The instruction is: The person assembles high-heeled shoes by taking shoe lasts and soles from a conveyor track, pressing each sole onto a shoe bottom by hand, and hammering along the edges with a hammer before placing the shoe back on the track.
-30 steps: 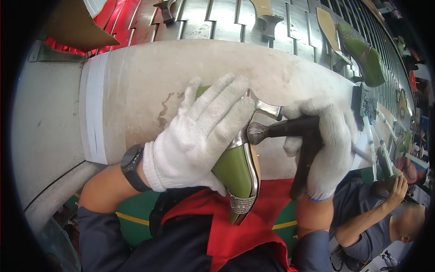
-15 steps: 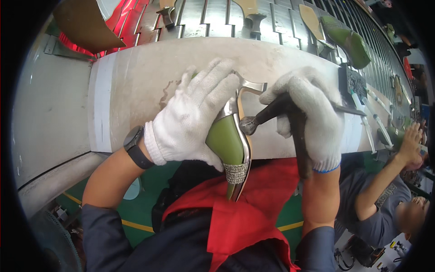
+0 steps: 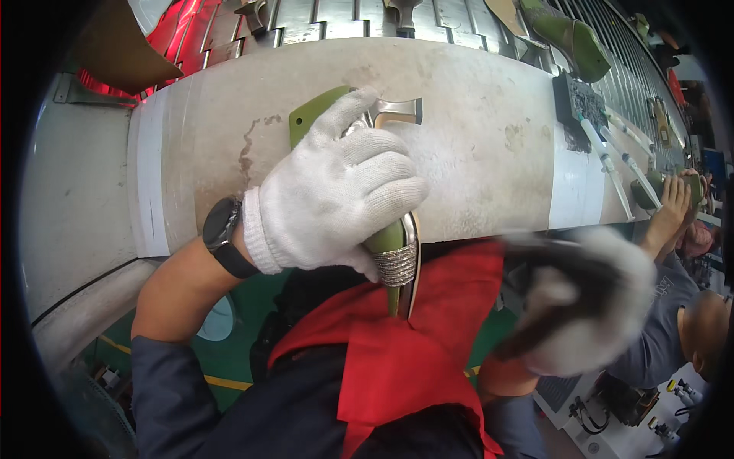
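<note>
Several syringes (image 3: 595, 140), contents unclear, left grip (image 3: 340, 199) clasping shoe (image 3: 396, 265), right grip (image 3: 600, 306) clenching blurred tool (image 3: 549, 324)

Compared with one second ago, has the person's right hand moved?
Yes. Judged against the pale worktable, the right hand has moved rightward and toward the person: earlier over the surface, it now shows past the near edge, blurred.
</note>
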The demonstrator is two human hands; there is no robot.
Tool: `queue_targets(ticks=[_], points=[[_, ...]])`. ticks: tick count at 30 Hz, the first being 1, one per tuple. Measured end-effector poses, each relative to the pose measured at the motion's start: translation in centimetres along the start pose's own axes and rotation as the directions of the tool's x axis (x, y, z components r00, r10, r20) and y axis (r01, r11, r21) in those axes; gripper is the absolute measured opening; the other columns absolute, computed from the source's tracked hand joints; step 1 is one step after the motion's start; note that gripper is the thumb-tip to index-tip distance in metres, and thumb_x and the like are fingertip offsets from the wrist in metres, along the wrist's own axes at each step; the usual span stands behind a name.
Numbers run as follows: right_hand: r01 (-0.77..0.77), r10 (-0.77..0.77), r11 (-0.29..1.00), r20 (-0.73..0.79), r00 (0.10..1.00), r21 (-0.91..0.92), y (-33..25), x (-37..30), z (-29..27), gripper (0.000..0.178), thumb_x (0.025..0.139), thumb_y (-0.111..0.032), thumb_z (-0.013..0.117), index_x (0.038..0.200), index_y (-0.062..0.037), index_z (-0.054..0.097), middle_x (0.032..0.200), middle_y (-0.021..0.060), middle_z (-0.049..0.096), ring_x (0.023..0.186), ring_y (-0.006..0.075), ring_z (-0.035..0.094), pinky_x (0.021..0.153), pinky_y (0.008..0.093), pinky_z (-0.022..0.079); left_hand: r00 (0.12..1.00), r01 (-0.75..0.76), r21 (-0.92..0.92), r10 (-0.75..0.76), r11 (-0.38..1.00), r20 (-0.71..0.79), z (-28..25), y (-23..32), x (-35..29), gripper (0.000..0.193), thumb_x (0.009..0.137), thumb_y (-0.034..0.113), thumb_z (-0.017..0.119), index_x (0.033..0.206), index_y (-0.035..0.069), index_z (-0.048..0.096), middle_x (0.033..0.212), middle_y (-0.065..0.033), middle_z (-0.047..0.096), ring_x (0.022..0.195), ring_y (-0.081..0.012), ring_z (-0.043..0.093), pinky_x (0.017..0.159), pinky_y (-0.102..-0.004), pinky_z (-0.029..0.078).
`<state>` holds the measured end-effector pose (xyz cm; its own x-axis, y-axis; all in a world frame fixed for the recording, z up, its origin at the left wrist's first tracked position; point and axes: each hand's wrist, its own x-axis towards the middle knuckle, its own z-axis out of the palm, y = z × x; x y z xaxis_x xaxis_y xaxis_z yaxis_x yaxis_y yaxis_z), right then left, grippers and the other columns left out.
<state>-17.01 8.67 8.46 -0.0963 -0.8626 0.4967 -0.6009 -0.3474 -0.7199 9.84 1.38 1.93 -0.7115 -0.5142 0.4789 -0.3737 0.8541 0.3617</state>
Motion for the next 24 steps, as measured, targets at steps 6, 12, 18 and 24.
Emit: queue_targets(ticks=[6, 12, 18, 24], points=[[-0.434, 0.323, 0.832, 0.332, 0.886, 0.346, -1.0, 2.2, 3.7, 0.034, 0.111, -0.025, 0.055, 0.104, 0.0046, 0.069, 0.097, 0.018, 0.074, 0.064, 0.0155, 0.065, 0.058, 0.0274, 0.051, 1.0, 0.029, 0.023, -0.029, 0.999, -0.008, 0.0, -0.2, -0.8, 0.085, 0.047, 0.041, 0.098, 0.12, 0.009, 0.068, 0.113, -0.0068, 0.074, 0.109, -0.0315, 0.073, 0.122, -0.0664, 0.037], [-0.325, 0.223, 0.569, 0.239, 0.945, 0.755, -1.0, 0.8, 1.7, 0.032, 0.112, -0.026, 0.058, 0.109, 0.006, 0.064, 0.094, 0.0161, 0.074, 0.068, 0.0173, 0.067, 0.074, 0.0314, 0.061, 0.999, 0.018, 0.033, -0.017, 0.999, -0.036, 0.2, 0.1, -0.1, 0.086, 0.048, 0.043, 0.098, 0.121, 0.01, 0.068, 0.112, -0.0062, 0.073, 0.11, -0.032, 0.073, 0.121, -0.0656, 0.038], [-0.308, 0.15, 0.844, 0.358, 0.921, 0.439, 3.1, 2.5, 4.7, 0.011, 0.103, -0.005, 0.067, 0.109, 0.0017, 0.073, 0.099, 0.015, 0.08, 0.073, 0.0174, 0.071, 0.065, 0.0297, 0.056, 1.0, -0.001, 0.037, 0.001, 0.999, -0.017, -0.7, -0.6, 0.0, 0.084, 0.049, 0.044, 0.098, 0.12, 0.011, 0.067, 0.111, -0.0065, 0.073, 0.109, -0.0321, 0.072, 0.119, -0.0633, 0.041], [0.402, -0.145, 0.774, 0.482, 0.864, -0.489, 5.5, 5.4, 3.2, 0.074, 0.079, -0.003, 0.081, 0.149, -0.004, 0.058, 0.149, 0.0284, 0.06, 0.132, 0.0425, 0.064, 0.105, 0.0485, 0.055, 0.695, 0.192, -0.631, -0.558, 0.752, -0.454, -2.6, -2.2, 0.1, 0.064, 0.091, 0.044, 0.09, 0.134, 0.005, 0.064, 0.123, -0.0097, 0.069, 0.106, -0.0213, 0.07, 0.097, -0.0365, 0.059]])
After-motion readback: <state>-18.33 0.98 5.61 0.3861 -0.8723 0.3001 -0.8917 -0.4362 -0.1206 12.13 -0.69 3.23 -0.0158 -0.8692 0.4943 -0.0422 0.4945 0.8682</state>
